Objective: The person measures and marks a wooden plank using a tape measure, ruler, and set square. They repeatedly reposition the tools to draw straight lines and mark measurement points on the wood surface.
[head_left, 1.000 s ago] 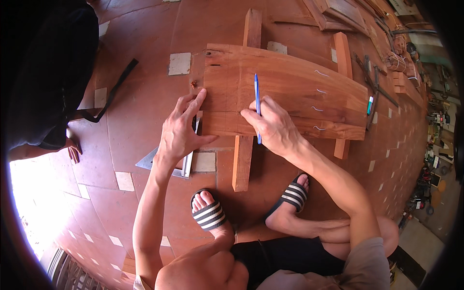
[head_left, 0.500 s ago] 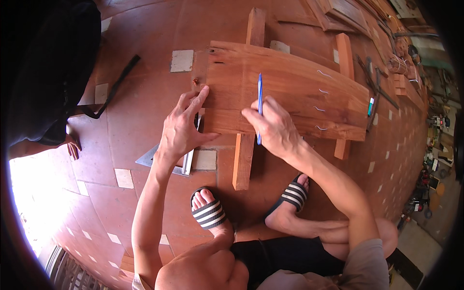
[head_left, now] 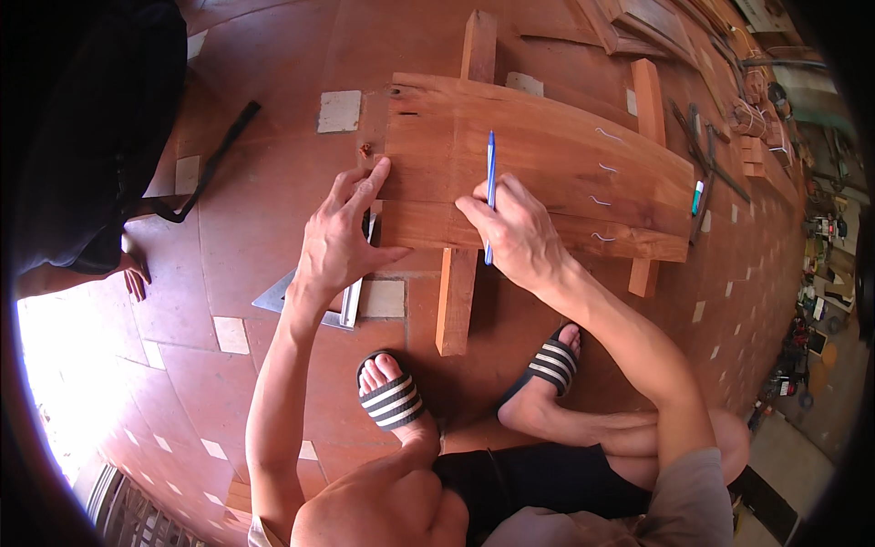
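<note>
Reddish-brown wood board lies across two wooden bars on tiled floor. Little changed since half second ago: hands at same spots on board, pen at same slant, whole view only slightly shifted; suggests careful, steady work at one place. Right hand closed round blue-and-white pen, forearm slanting in from lower right; pen-to-wood contact hard to tell. Left hand half open, gripping nothing visible, fingertip at board's left end, thumb stretched toward near corner, metal square just beside.
</note>
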{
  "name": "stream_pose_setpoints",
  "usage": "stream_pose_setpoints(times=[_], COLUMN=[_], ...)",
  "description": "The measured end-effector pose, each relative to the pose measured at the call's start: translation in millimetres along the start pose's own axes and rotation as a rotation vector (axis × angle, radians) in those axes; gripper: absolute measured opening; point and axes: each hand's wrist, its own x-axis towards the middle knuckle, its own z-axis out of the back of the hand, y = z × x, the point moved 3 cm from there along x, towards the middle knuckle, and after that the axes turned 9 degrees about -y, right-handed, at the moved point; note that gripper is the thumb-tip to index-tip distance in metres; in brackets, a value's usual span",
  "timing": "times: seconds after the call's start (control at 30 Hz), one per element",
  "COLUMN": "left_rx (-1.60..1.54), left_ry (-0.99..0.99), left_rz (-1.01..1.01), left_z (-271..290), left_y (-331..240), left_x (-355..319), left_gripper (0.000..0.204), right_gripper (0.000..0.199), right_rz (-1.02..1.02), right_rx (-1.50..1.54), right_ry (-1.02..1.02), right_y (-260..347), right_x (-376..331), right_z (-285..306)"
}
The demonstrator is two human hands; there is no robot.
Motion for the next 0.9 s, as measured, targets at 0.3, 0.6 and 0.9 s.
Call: stream_pose_setpoints(times=[0.3, 0.6, 0.9], left_rx=[0.032, 0.076, 0.055], left_ry=[0.01, -0.022, -0.028], left_rz=[-0.004, -0.058, -0.051], left_z=[0.6, 0.2, 0.0], left_y=[0.0, 2.5, 1.2], left_x=[-2.1, -1.5, -1.7], left_gripper=[0.121, 0.119, 0.12], right_gripper=[0.028, 0.031, 0.031], right_rz=[0.0, -0.002, 0.002], right_rx=[-0.012, -0.005, -0.015], right_ry=[0.002, -0.028, -0.014], right_y=[-2.8, -3.2, -1.3], right_x=[5.7, 0.3, -0.4], right_z=[3.9, 3.0, 0.0])
